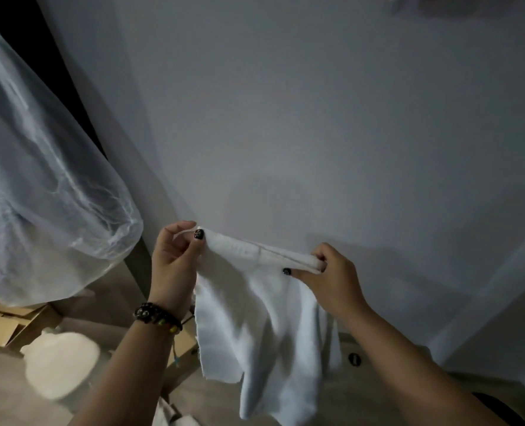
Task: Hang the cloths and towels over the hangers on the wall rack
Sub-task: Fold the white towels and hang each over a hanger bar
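Gripping cloth (264,318) top edge, both hands.

White cloth (264,318) — black nails, dark bead bracelet (158,316), grey wall (316,118).

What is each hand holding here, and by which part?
Both hold one white fabric cloth by its folded top edge: left hand pinches the left end, right hand the right end.

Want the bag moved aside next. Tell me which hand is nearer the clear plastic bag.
Left. The left hand pinches the white cloth just right of the plastic bag; the right hand grips the cloth's far end.
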A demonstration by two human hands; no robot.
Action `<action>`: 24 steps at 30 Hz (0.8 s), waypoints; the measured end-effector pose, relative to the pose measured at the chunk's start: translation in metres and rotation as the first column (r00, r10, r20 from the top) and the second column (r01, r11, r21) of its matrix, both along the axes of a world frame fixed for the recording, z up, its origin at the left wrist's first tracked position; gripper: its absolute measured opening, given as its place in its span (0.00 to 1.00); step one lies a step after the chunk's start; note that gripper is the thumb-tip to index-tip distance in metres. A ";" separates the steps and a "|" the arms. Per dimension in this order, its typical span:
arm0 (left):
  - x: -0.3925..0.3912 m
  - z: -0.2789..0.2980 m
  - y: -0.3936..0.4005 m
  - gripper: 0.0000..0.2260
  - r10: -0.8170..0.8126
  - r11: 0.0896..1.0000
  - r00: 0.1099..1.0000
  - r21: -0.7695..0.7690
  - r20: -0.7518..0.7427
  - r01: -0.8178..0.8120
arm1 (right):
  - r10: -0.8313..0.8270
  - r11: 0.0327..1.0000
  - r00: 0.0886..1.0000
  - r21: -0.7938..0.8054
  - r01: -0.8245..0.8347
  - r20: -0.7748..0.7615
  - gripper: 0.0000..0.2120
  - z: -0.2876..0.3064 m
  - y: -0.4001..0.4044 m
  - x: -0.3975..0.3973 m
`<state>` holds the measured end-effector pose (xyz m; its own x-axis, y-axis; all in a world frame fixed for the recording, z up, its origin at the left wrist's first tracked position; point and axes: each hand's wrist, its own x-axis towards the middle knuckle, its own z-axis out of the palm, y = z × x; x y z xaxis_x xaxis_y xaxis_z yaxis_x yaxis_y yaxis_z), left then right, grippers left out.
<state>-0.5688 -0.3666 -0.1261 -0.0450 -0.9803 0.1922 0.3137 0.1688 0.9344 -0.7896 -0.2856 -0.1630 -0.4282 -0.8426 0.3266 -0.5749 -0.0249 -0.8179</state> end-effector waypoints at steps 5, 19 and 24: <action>-0.017 -0.016 -0.002 0.11 0.179 0.984 0.945 -0.044 0.275 -0.173 | -0.002 0.988 1.000 -0.156 0.007 0.029 0.22 0.009 0.006 0.015; -0.104 0.044 -0.018 0.13 0.065 0.994 0.986 0.080 0.156 -0.078 | 0.138 0.985 0.955 -0.065 -0.160 -0.263 0.16 0.016 0.054 -0.042; -0.133 0.056 -0.007 0.13 -0.046 0.998 0.992 0.044 0.117 0.041 | 0.232 0.970 0.965 0.045 -0.239 0.122 0.12 0.017 0.071 -0.054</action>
